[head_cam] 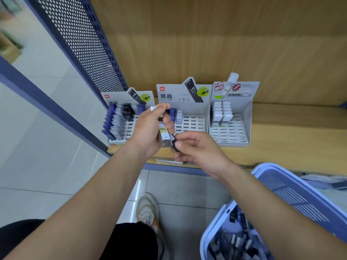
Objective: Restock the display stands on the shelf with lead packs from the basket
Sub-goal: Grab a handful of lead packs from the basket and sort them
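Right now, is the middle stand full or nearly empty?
Nearly empty: the middle stand holds a few packs at its back left; the rest in view is bare.

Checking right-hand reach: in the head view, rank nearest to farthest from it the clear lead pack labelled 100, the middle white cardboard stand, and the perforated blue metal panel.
1. Clear lead pack labelled 100, held in the left hand, just left of the right hand.
2. Middle white cardboard stand, behind it on the wooden shelf.
3. Perforated blue metal panel, far upper left.
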